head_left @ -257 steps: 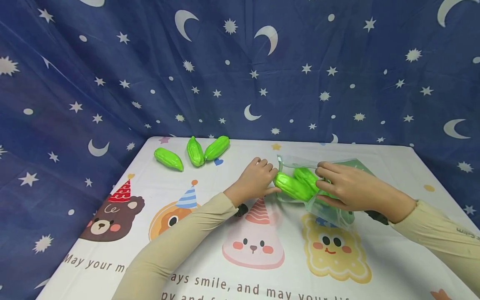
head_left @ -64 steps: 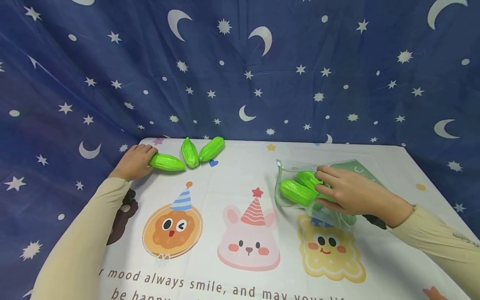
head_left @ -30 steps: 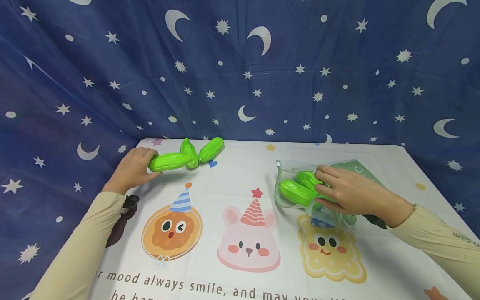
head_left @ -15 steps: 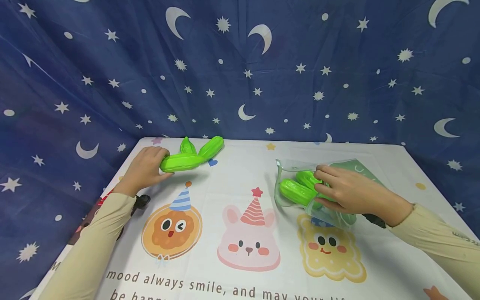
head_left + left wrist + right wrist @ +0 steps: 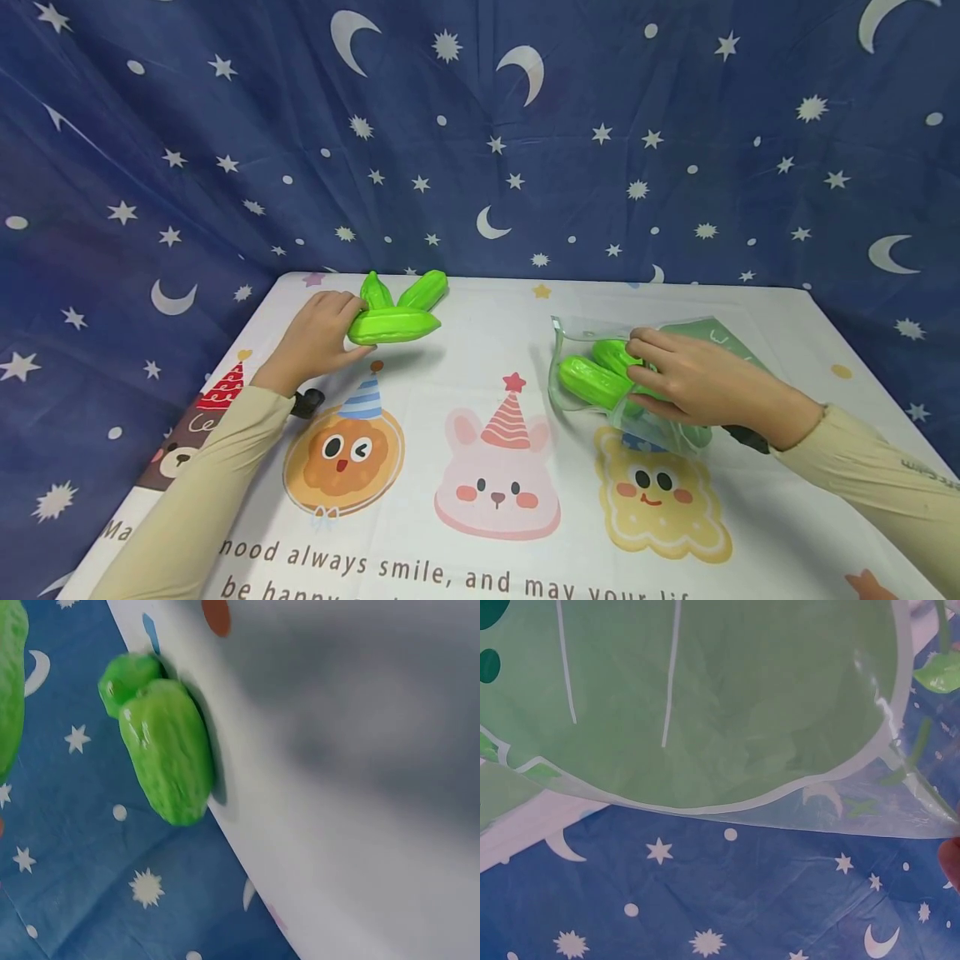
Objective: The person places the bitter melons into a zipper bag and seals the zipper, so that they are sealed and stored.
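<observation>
My left hand (image 5: 315, 337) holds a bright green, lumpy vegetable shaped like a bitter melon (image 5: 397, 326) by one end, raised over the table's far left. At the left wrist view's edge, part of the held vegetable (image 5: 9, 682) shows. Behind it, two similar green vegetables (image 5: 425, 289) lie close together near the back edge. My right hand (image 5: 697, 379) pinches the mouth of a clear plastic bag with green print (image 5: 716, 337), keeping it parted. Inside the bag lie green vegetables (image 5: 592, 382), partly hidden by my fingers. The bag's green printed side (image 5: 727, 697) fills the right wrist view.
A white tablecloth (image 5: 480, 358) with cartoon prints and lettering covers the table. Right behind the table's back edge hangs a dark blue curtain (image 5: 420, 125) with moons and stars, continuing along the left side. A small black device (image 5: 307, 403) sits at my left wrist.
My left hand went from the bag to the far left, took the front vegetable by its end, lifted it and has carried it rightward. The right hand still holds the bag in place.
</observation>
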The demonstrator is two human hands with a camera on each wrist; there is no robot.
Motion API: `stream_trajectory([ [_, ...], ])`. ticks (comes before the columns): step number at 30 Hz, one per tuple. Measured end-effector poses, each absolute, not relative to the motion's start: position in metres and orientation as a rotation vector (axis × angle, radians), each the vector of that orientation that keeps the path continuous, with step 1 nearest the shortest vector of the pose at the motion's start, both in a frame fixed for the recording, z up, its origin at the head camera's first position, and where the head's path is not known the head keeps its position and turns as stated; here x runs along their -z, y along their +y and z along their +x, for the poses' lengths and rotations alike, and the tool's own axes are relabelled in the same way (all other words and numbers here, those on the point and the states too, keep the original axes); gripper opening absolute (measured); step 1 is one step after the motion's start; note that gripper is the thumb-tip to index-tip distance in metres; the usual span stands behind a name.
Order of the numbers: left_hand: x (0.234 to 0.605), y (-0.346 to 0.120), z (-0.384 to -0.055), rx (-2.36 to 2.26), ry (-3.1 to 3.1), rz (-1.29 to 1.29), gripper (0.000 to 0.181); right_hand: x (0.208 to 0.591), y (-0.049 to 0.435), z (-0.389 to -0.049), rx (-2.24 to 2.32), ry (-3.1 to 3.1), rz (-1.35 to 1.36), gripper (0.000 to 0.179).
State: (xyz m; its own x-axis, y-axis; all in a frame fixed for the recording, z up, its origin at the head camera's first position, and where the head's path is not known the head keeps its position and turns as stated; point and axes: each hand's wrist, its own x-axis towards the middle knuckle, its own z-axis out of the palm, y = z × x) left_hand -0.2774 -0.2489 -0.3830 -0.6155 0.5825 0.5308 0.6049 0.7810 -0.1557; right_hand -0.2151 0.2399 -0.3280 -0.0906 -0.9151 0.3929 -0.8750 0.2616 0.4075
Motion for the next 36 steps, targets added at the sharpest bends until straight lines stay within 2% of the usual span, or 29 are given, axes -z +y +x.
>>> stream_trajectory([
  [36,0.388,-0.163,-0.269,0.028,-2.204,-1.05,0.054,0.329,0.239,-0.216,0.095,-1.969,1.609,0.041],
])
